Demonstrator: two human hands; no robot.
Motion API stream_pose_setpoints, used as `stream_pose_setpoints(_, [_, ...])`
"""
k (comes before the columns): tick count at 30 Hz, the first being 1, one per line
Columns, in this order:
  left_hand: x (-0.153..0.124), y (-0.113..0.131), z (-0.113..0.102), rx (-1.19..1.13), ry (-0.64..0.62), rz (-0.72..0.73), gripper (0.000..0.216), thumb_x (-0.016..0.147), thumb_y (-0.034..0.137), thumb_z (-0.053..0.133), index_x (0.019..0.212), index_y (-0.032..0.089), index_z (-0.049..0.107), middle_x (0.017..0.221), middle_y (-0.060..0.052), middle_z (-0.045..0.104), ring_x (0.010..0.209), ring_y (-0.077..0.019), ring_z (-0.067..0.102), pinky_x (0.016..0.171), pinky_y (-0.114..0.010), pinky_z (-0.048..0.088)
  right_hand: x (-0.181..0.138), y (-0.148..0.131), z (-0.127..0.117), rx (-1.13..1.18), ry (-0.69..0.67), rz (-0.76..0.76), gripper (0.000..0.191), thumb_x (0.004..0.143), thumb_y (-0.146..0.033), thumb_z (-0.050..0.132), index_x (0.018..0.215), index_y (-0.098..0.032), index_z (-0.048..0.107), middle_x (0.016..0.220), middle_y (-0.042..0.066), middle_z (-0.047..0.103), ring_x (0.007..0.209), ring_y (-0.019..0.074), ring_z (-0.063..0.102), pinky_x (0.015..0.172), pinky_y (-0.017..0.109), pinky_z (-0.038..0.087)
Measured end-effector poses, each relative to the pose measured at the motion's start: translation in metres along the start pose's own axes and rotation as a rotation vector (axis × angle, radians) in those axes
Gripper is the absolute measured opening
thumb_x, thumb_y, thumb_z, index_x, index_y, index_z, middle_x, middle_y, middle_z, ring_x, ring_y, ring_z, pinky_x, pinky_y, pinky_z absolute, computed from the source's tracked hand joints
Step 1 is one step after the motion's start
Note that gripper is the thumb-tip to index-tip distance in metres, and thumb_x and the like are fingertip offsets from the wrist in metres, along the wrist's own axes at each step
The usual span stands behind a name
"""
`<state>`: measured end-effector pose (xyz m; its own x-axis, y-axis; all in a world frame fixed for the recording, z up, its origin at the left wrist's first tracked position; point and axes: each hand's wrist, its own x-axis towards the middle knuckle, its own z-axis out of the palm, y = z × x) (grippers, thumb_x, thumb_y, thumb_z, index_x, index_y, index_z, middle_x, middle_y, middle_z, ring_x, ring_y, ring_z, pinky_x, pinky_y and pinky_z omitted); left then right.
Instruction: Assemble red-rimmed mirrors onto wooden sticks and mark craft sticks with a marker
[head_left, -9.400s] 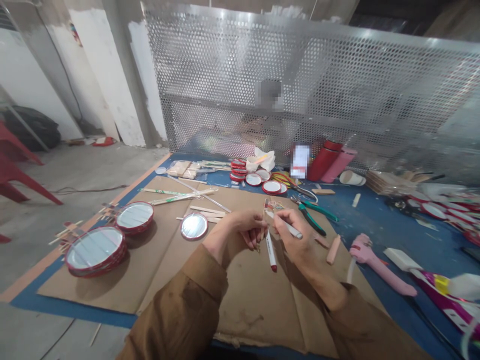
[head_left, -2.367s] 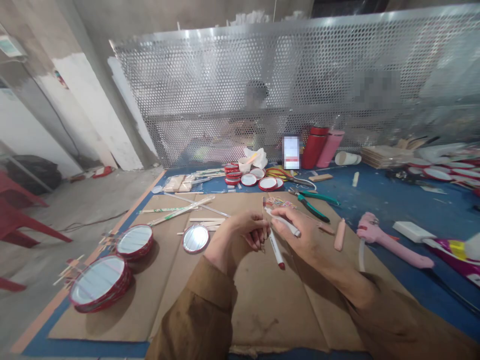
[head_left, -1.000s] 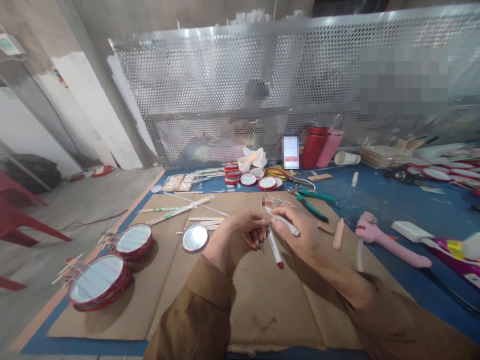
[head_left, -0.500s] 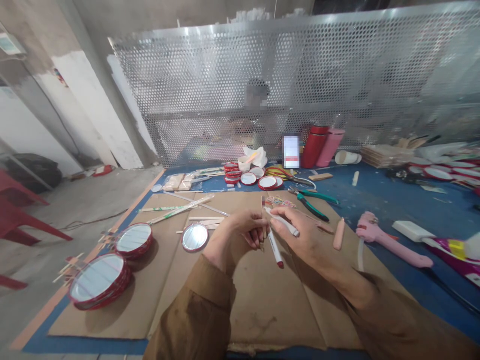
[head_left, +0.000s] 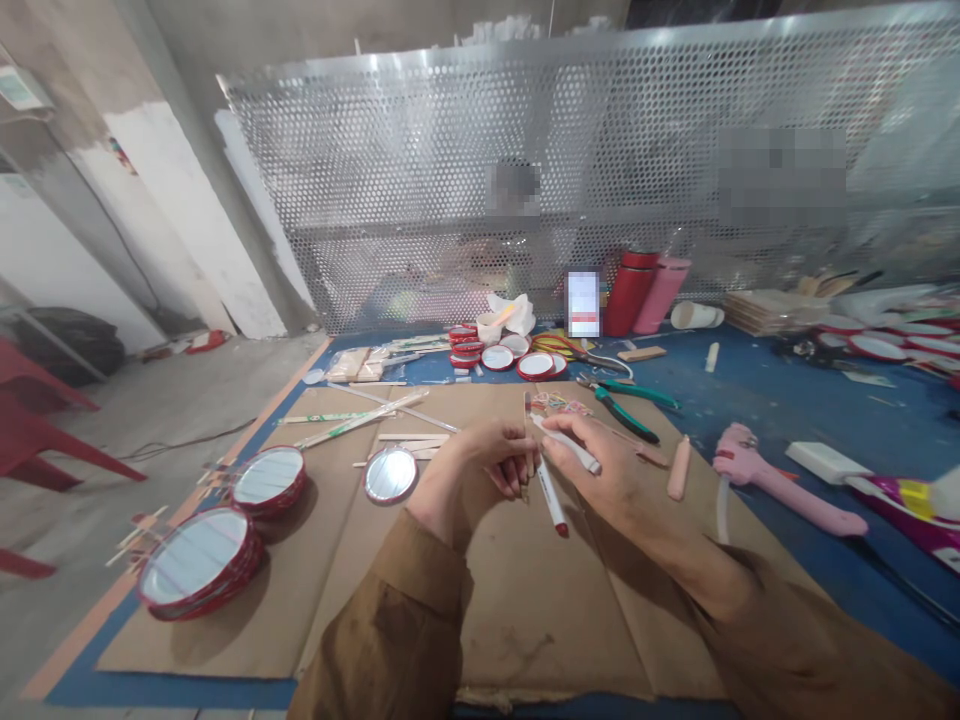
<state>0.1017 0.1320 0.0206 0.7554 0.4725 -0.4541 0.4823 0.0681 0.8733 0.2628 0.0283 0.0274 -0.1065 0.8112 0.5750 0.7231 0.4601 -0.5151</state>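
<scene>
Near the middle of the cardboard, my left hand (head_left: pixel 499 458) is closed, its fingertips pinching a narrow wooden strip (head_left: pixel 527 403) that is mostly covered by the fingers. Just to the right, my right hand (head_left: pixel 592 450) grips a white pen-like tool (head_left: pixel 571 452), whose tip points toward the strip and the left fingertips. The tool's exact kind does not show. Below the hands, a white marker with a red end (head_left: pixel 553 503) lies on the cardboard. A round red-rimmed disc with a pale top (head_left: pixel 390 474) lies left of my left wrist, beside several wooden sticks (head_left: pixel 412 447).
Cardboard (head_left: pixel 540 620) covers the blue table. Stacked red-rimmed discs with strings (head_left: pixel 199 560) stand at left. Rubber bands (head_left: pixel 561 404), green-handled pliers (head_left: pixel 626 412) and a pink glue gun (head_left: pixel 787 485) lie right. Behind are a red bottle (head_left: pixel 630 295) and a perforated metal screen (head_left: pixel 420 180).
Both hands stay almost in place, with the same hold on the strip and the white tool. The objects on the table have not visibly moved.
</scene>
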Motion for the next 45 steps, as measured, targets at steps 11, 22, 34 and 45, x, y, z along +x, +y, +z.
stream_pose_setpoints(11, [-0.003,0.005,0.002,-0.006,0.013,0.005,0.033,0.100,0.037,0.048,0.078,0.014,0.057,0.053,0.000,0.062,0.045,-0.0133,0.062,0.055,-0.028,0.055,0.001,-0.003,-0.002,-0.010,-0.026,0.008,0.017,0.098,-0.034,0.054,0.106,-0.023,0.064,0.103,0.006,0.073,0.099,0.0240,0.069,0.086,0.037,0.052])
stream_pose_setpoints(22, [0.001,0.000,0.002,-0.015,0.026,-0.008,0.037,0.099,0.041,0.051,0.075,0.014,0.058,0.052,-0.001,0.062,0.045,-0.0128,0.062,0.054,-0.026,0.055,-0.001,0.003,-0.003,-0.056,-0.010,0.060,0.019,0.098,-0.036,0.053,0.109,-0.025,0.064,0.105,0.005,0.074,0.099,0.0254,0.069,0.086,0.039,0.053])
stream_pose_setpoints(34, [0.005,-0.003,0.001,-0.015,0.007,-0.016,0.045,0.095,0.052,0.054,0.072,0.015,0.058,0.051,-0.001,0.062,0.046,-0.0130,0.062,0.054,-0.026,0.054,-0.001,0.006,0.001,0.000,0.010,0.011,0.019,0.100,-0.037,0.051,0.108,-0.025,0.063,0.103,0.005,0.073,0.098,0.0240,0.068,0.084,0.038,0.052])
stream_pose_setpoints(45, [-0.003,0.004,0.002,-0.001,0.014,-0.013,0.044,0.096,0.054,0.053,0.076,0.015,0.056,0.053,0.000,0.062,0.046,-0.0128,0.063,0.056,-0.027,0.055,-0.001,0.005,0.002,-0.017,0.039,0.016,0.019,0.098,-0.036,0.052,0.107,-0.024,0.064,0.103,0.006,0.073,0.097,0.0242,0.068,0.084,0.038,0.052])
